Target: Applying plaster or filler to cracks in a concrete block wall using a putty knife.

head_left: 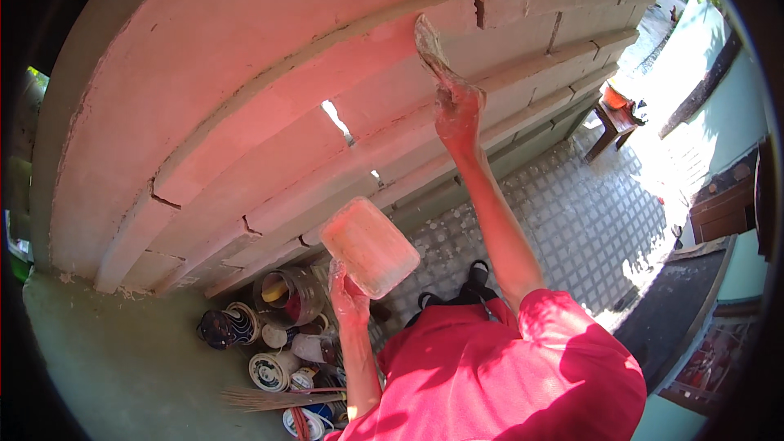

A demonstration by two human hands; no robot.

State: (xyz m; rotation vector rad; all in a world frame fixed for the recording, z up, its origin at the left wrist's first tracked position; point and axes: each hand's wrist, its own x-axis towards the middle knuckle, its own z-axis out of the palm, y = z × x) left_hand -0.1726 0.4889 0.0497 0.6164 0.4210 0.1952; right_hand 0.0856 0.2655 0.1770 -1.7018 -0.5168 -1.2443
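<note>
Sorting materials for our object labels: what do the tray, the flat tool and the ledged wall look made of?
Tray, left hand: probably plastic; rounded corners, thin even rim.
Flat tool, right hand: perhaps metal; pale, streaky surface leaves it open.
Ledged wall: likely plastered masonry or concrete, matte; cracks, rough edges.

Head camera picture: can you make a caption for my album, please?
Right fingers hold a putty knife up at a ledged wall; left fingers hold a tray.
</note>
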